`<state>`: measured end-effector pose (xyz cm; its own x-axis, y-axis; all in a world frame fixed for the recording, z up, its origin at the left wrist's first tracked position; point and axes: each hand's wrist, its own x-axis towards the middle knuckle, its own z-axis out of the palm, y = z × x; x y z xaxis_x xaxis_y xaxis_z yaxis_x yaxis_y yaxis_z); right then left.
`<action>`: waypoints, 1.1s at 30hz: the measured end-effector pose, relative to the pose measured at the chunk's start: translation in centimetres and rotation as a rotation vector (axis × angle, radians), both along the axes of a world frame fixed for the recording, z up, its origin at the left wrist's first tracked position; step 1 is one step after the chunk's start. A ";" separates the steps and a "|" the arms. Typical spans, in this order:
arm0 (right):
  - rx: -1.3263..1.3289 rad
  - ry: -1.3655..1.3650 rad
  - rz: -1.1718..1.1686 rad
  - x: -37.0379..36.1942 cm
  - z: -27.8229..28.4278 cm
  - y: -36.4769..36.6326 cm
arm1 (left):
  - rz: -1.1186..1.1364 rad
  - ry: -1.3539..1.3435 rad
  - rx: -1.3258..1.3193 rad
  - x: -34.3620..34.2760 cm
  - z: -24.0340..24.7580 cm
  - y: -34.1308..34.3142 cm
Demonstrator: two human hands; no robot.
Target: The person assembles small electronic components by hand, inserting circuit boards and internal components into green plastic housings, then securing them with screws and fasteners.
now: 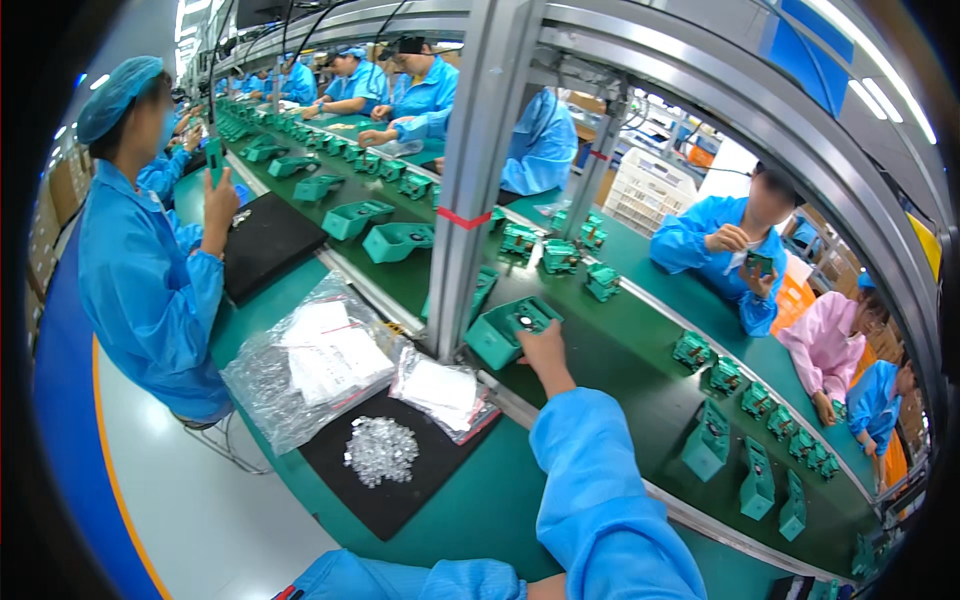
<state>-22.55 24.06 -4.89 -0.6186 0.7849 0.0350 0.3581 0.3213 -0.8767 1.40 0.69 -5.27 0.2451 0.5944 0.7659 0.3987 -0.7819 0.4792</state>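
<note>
While the right arm in its blue sleeve is stretched forward, the right hand (545,347) is laid on the near edge of a green plastic housing (510,330), which sits on the dark conveyor belt (640,385) just right of a grey metal upright (470,200). The fingers are curled onto the housing, though how firmly it is pinched cannot be told. The left hand is hidden below the lower edge; only its sleeve is seen. On the black mat (400,500) near the arm, a pile of small clear parts (381,450) is heaped, and clear plastic bags (310,365) are spread beside it.
</note>
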 end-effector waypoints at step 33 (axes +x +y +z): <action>0.909 -0.184 0.723 34.3 7.0 -15.1 | 1.725 0.277 -0.425 -16.7 -0.3 -14.3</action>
<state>11.75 9.00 2.07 -0.9642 -0.0184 0.2647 -0.0666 0.9824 -0.1744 -15.35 -13.59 -5.56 -0.7181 0.4170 0.5572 0.6423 0.7053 0.2999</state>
